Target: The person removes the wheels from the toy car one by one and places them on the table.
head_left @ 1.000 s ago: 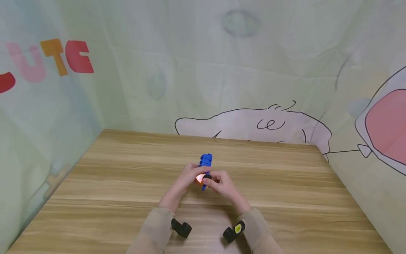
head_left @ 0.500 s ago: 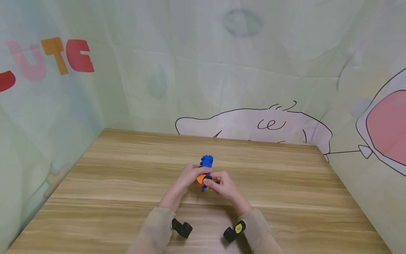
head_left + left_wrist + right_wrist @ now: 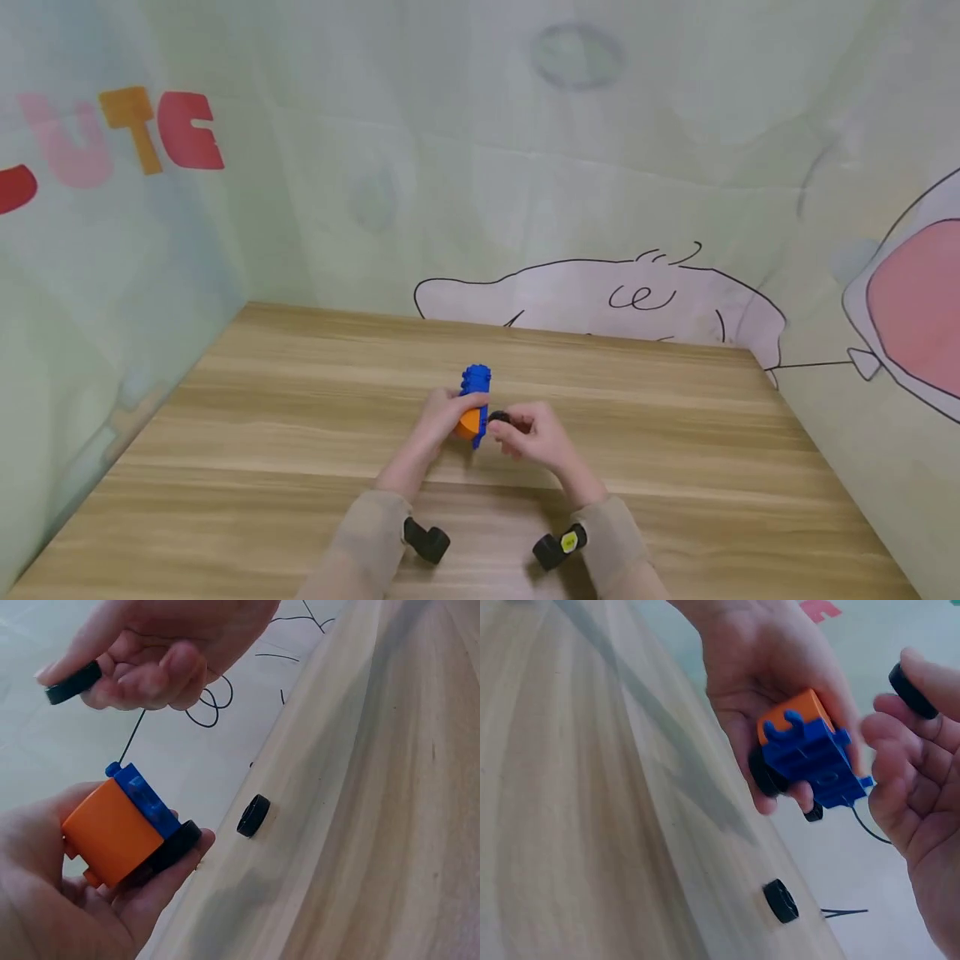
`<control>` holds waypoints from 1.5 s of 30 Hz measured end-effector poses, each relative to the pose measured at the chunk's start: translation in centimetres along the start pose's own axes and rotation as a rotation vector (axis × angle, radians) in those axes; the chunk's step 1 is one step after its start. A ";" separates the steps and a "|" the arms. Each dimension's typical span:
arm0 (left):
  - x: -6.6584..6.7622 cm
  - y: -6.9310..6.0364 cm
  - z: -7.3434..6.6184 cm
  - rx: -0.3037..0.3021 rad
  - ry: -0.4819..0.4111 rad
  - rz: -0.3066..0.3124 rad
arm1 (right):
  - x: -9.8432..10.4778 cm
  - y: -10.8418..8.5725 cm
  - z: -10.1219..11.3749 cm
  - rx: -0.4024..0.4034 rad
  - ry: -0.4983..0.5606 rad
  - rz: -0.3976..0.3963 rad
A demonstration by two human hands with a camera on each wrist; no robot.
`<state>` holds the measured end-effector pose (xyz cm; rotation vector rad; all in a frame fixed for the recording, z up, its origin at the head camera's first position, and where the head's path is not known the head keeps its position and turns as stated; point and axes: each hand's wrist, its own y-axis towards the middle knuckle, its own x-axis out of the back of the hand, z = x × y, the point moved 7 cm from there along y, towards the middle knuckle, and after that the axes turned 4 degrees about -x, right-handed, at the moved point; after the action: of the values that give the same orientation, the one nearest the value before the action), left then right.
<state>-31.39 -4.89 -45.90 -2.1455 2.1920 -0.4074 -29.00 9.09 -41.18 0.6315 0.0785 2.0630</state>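
Observation:
My left hand (image 3: 437,421) grips a toy car (image 3: 476,383) with a blue chassis and an orange block on its side. A black wheel (image 3: 177,844) sits at the car's edge by my left fingers in the left wrist view. Between thumb and fingers of my right hand (image 3: 536,437) is a second black wheel (image 3: 913,691), held just apart from the car. Blue hooks (image 3: 784,726) stick out from the chassis in the right wrist view. My left fingers cover part of the car.
Another loose black wheel (image 3: 253,815) stands on the wooden table (image 3: 300,375), seen in both wrist views; the hands hide it from the head view. A printed fabric backdrop (image 3: 337,208) rises behind the table's far edge.
My right hand has drawn the wheel a little to the right, off the car's side where it was before. My left hand and the car have shifted slightly left.

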 end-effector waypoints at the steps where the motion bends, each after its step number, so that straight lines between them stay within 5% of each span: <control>1: 0.2 0.0 0.0 0.005 0.002 -0.005 | 0.2 0.0 0.0 0.006 0.012 0.001; 13: 0.4 0.1 -0.3 -0.001 -0.005 0.005 | 1.6 -0.1 -0.6 -0.106 0.019 -0.065; 33: 0.9 0.1 -0.2 0.017 -0.038 -0.002 | 3.5 -0.6 -1.7 -0.118 0.037 -0.152; 45: 1.0 0.4 0.1 0.026 -0.077 0.012 | 4.6 -0.8 -3.5 -0.230 0.044 -0.188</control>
<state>-31.81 -5.87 -45.91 -2.0974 2.1459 -0.3450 -31.95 13.92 -42.63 0.4201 -0.0714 1.8701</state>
